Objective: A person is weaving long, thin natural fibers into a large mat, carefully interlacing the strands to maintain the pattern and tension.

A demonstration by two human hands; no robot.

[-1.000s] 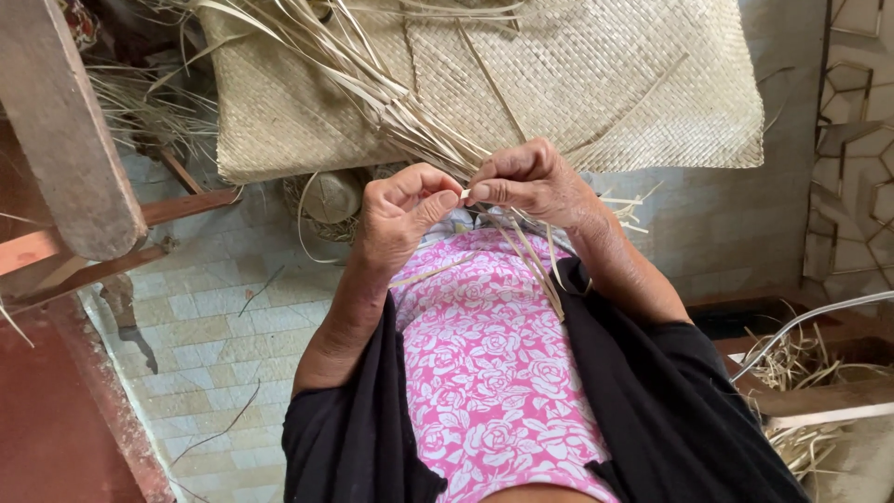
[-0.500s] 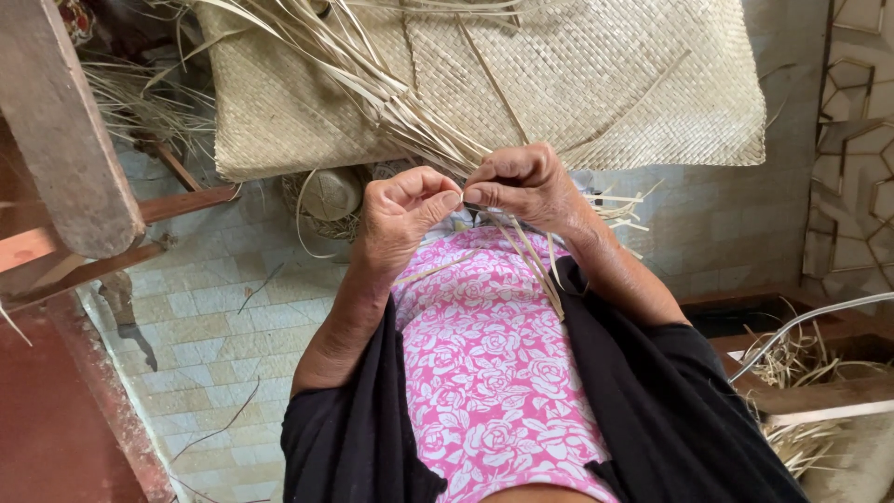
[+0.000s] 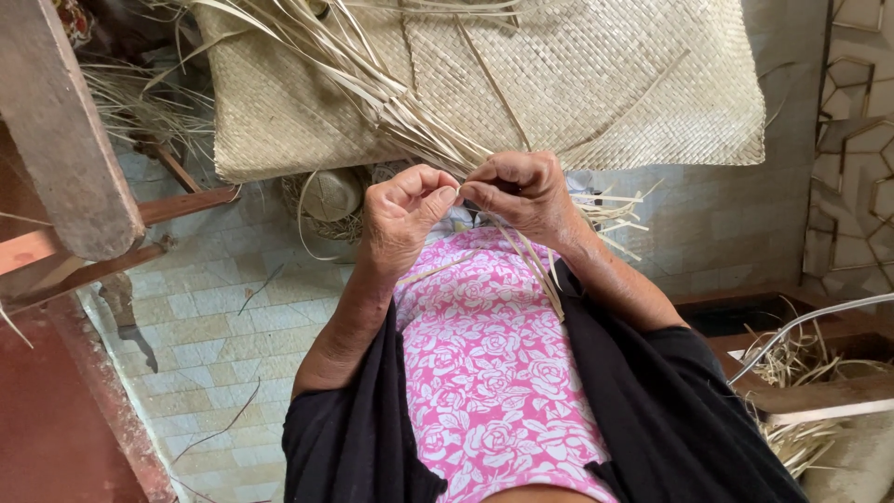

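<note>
My left hand (image 3: 402, 216) and my right hand (image 3: 521, 194) meet above my lap, fingertips pinched together on thin dried leaf strips (image 3: 526, 256). The strips trail down from my right hand over my pink flowered garment (image 3: 484, 363). More loose strips (image 3: 372, 79) fan up from my hands across a large woven straw mat (image 3: 596, 84) that lies just beyond them. Both hands grip the same bundle of strips at the mat's near edge.
A wooden post (image 3: 60, 130) with rails stands at the left above a tiled floor (image 3: 214, 326). A small round woven piece (image 3: 331, 196) lies under the mat's edge. Loose straw (image 3: 801, 373) and a metal rod (image 3: 810, 321) sit at the right.
My hands stay pinched on the strips; they have shifted very slightly, with fingers working the strands. The mat has not moved.
</note>
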